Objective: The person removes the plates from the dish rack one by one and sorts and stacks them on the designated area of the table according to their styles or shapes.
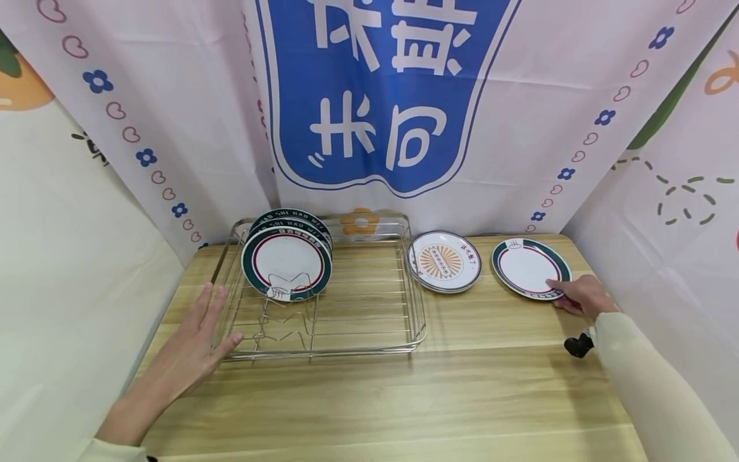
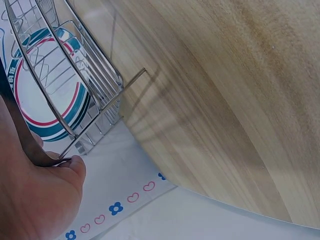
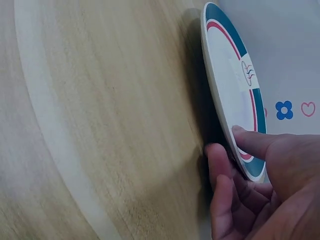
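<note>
On the table (image 1: 369,404), green-rimmed plates (image 1: 287,263) stand racked by the spread left hand (image 1: 190,337); the right hand (image 1: 586,296) pinches an unracked plate (image 1: 525,269).

A cream left sleeve (image 1: 112,452) shows lower left, a cream right sleeve (image 1: 652,378) lower right, a black device (image 1: 579,346) by its cuff (image 1: 605,326).

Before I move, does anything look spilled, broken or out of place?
Nothing stands out: I see no spills or damage. The green-rimmed plates lean in the rack, the white stack sits beside it, and the right hand pinches another plate by its edge.
</note>
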`<action>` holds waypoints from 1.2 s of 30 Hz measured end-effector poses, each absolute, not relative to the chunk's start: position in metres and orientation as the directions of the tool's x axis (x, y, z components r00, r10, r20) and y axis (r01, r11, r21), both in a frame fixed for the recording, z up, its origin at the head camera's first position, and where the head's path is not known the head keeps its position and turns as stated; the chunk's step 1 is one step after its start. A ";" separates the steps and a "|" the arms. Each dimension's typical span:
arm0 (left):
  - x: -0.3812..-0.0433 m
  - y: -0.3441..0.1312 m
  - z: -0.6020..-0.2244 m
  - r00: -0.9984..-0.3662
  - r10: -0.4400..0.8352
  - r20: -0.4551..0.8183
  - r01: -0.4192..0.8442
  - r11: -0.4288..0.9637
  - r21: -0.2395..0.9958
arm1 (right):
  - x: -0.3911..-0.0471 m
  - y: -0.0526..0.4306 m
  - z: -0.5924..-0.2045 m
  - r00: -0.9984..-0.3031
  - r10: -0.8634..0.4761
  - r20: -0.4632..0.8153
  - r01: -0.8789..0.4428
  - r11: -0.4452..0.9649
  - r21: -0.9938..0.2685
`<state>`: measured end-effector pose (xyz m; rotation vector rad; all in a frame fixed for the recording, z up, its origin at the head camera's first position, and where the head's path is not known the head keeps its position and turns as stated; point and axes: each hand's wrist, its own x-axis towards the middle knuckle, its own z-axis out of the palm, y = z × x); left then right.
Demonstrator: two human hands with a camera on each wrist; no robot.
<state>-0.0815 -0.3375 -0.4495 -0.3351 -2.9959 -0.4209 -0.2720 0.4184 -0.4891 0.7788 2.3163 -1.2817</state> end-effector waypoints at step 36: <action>-0.082 -0.337 -0.450 -0.967 0.208 0.147 0.240 0.938 0.250 | -0.280 0.333 -0.364 -0.998 -0.035 -0.044 -0.025 0.977 -0.212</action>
